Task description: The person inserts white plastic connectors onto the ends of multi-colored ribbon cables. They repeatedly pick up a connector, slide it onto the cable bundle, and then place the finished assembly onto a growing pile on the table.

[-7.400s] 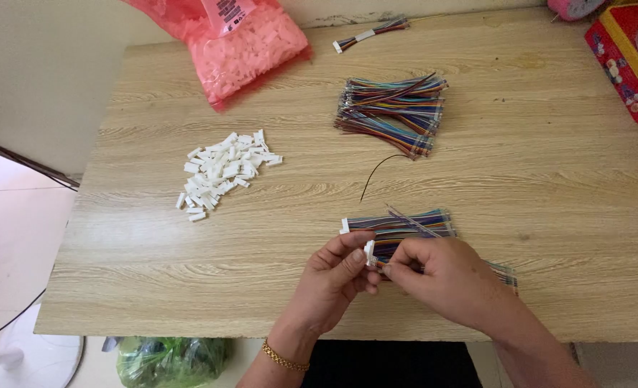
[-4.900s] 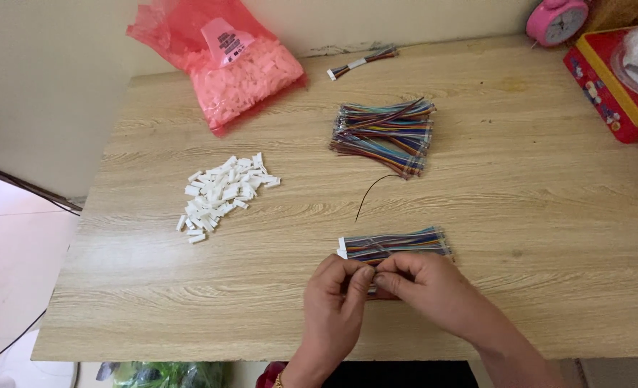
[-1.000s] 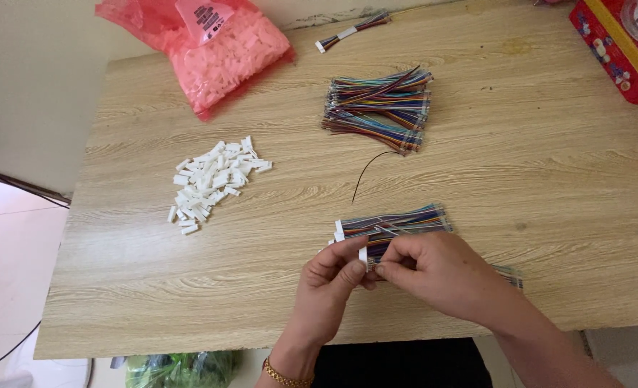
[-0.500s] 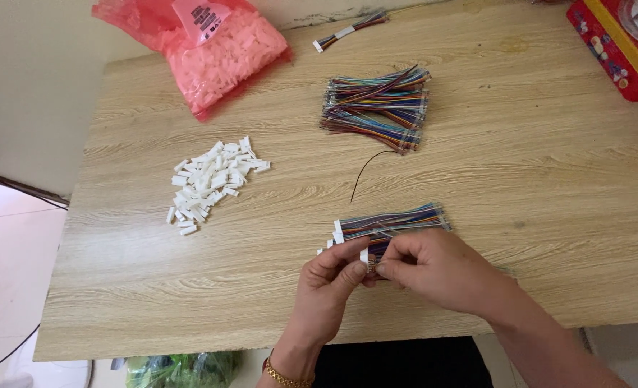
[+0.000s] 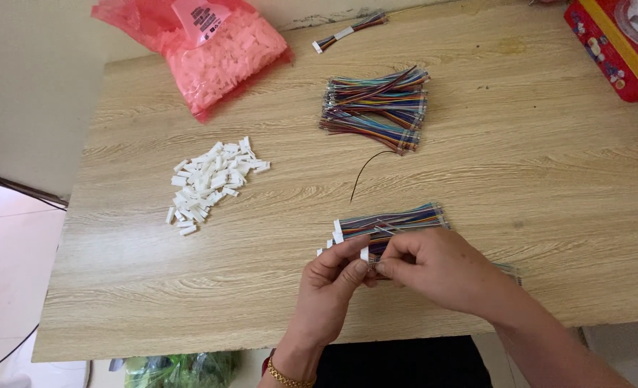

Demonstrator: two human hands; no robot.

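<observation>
A: Where are your hands?

B: Both sit at the lower middle of the frame, fingertips meeting. Your left hand (image 5: 329, 291) pinches a small white connector (image 5: 364, 253) between thumb and forefinger, and your right hand (image 5: 441, 269) is closed on the thin wires (image 5: 373, 263) that run into it. The two hands touch at the connector.

A: And what lies just beyond them?

B: Directly above your fingers is a flat row of coloured wire sets (image 5: 391, 221) with white ends on the left, lying on the wooden table (image 5: 549, 179). A single dark wire (image 5: 365, 172) curves up from there toward a larger bundle of coloured wires (image 5: 376, 109) in the upper middle.

A: Anything off to the left?

B: A loose heap of white connectors (image 5: 214, 183) at centre left, well apart from your hands. In the upper left lies a pink plastic bag (image 5: 204, 50) full of the same white pieces. A red box (image 5: 613, 43) sits at the upper right corner, and one short wire set (image 5: 347, 30) lies near the top edge.
</observation>
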